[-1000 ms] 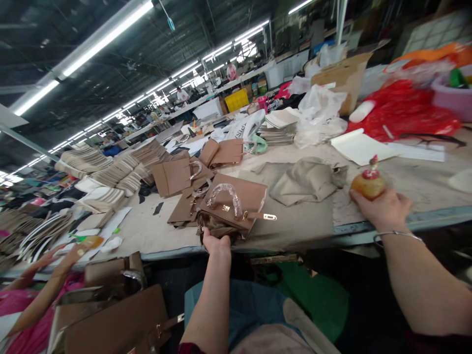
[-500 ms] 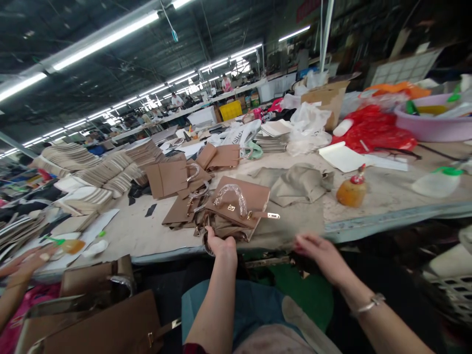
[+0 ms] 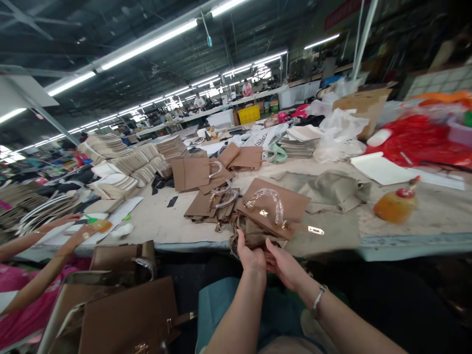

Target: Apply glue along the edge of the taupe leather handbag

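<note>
A tan leather handbag (image 3: 275, 209) with a plastic-wrapped handle and gold clasps lies at the near edge of the worktable (image 3: 173, 226). My left hand (image 3: 250, 255) grips the bag's lower edge, fingers curled into it. My right hand (image 3: 283, 263) is beside it, thumb and fingers touching the same edge of the bag. An orange glue bottle (image 3: 394, 205) with a red cap sits on the table to the right, away from both hands.
More tan handbags (image 3: 201, 177) and stacks of cut panels (image 3: 125, 164) cover the table's left. Grey cloth (image 3: 332, 189), white paper (image 3: 379, 169) and red plastic (image 3: 416, 137) lie right. A co-worker's hands (image 3: 79, 233) work at far left. Brown bags (image 3: 121, 305) sit below.
My right hand let go of the orange glue bottle on the table and moved left to the handbag's edge beside my left hand. The view shifted left.
</note>
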The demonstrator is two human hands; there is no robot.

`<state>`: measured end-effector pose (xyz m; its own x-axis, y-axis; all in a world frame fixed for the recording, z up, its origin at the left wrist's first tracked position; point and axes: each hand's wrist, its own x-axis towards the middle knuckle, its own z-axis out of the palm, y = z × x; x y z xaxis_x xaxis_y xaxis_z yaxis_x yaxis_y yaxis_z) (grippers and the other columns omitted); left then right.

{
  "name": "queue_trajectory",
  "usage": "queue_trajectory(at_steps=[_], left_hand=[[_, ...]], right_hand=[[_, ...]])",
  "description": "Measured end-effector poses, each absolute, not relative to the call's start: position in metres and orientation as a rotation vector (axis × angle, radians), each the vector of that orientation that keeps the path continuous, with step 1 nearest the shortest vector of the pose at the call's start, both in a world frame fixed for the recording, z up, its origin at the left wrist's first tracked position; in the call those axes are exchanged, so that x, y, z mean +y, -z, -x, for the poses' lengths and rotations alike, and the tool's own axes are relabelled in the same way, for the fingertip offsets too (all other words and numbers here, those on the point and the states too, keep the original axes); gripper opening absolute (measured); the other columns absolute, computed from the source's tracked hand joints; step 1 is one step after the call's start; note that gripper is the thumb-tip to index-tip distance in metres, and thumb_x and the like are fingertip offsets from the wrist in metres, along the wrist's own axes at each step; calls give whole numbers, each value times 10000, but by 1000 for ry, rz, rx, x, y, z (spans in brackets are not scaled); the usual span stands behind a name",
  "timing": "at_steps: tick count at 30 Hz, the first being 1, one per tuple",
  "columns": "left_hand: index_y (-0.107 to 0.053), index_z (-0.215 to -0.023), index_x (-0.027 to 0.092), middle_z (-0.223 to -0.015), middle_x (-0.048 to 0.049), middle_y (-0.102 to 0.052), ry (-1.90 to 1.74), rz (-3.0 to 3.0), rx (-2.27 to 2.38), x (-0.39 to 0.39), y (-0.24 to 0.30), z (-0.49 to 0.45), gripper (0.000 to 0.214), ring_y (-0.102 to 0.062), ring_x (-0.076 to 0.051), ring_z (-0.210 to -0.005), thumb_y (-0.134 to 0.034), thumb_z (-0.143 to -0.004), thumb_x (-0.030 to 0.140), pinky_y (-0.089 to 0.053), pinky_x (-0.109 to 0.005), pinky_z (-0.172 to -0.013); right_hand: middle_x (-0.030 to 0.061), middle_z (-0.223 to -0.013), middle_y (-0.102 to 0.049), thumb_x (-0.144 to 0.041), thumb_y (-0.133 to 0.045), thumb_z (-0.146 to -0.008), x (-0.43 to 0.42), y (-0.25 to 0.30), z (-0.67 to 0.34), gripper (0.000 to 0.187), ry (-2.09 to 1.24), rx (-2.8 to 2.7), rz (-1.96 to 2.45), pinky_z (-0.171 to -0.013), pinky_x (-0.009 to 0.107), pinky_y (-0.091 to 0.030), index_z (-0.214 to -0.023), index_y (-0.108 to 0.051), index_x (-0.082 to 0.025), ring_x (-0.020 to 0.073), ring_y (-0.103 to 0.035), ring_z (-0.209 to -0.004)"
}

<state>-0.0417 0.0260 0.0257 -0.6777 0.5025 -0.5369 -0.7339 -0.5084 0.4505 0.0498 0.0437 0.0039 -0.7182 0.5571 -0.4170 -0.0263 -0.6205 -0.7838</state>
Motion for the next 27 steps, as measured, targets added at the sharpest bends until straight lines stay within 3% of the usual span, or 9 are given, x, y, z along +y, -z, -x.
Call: queue_trajectory(at_steps=[5, 8, 10, 16, 20, 22, 27], left_hand=[[-766, -937, 124, -951, -133, -782, -2038, 396, 870, 3, -20, 30, 286, -741, -243, -875, -592, -950, 351, -580, -353, -877], [-761, -987, 134, -1014, -110, -779, -2028, 372, 1009, -8, -11, 20, 168, -729, -229, -989, -691, -889, 251, -557, -321, -932], [-757, -1036, 149, -1079, -106, -771, -2044, 301, 1065, -13, -5, 11, 201, -702, -234, -1098, -738, -849, 221, -533, -323, -983], [-769, -1113, 167, -1128, -132, -766, -1637, 102, 1267, -40, -6, -8, 397, -689, -295, -1094, -792, -795, 402, -531, -359, -883], [-793, -719, 105, -731, -142, -752, -1306, -316, 1466, -73, -9, 15, 408, -695, -239, -725, -795, -760, 511, -490, -276, -652], [-759, -642, 111, -645, -102, -709, -1422, -354, 1667, -87, -8, 37, 399, -646, -184, -644, -818, -743, 493, -472, -234, -606], [-686, -776, 127, -820, -120, -753, -1637, 98, 1556, -95, -12, 76, 355, -721, -209, -714, -704, -875, 467, -573, -274, -638]], right_hand=[[102, -1022, -770, -611, -661, -855, 43, 0, -49, 426, -2286, -1066, 1038, -854, 369, -593, -956, -710, -200, 260, -725, -987], [114, -1025, -771, -606, -691, -815, 38, -1, -50, 461, -2226, -1070, 1074, -840, 394, -605, -979, -732, -177, 298, -718, -1026], [128, -1010, -773, -585, -746, -752, 37, 0, -50, 477, -2157, -1110, 1089, -858, 414, -604, -968, -740, -160, 322, -709, -1062], [113, -895, -775, -533, -803, -624, 54, 10, -55, 446, -1918, -1184, 1202, -961, 452, -559, -860, -684, -174, 338, -709, -1026], [107, -848, -768, -547, -782, -642, 61, 17, -66, 436, -1842, -1253, 1222, -892, 455, -576, -852, -667, -183, 340, -716, -961], [109, -881, -771, -541, -774, -665, 60, 19, -70, 443, -1803, -1289, 1218, -896, 452, -573, -901, -680, -179, 341, -707, -997], [103, -1000, -772, -541, -734, -722, 55, 24, -75, 465, -1696, -1406, 1207, -980, 446, -537, -1017, -700, -183, 326, -687, -1077]])
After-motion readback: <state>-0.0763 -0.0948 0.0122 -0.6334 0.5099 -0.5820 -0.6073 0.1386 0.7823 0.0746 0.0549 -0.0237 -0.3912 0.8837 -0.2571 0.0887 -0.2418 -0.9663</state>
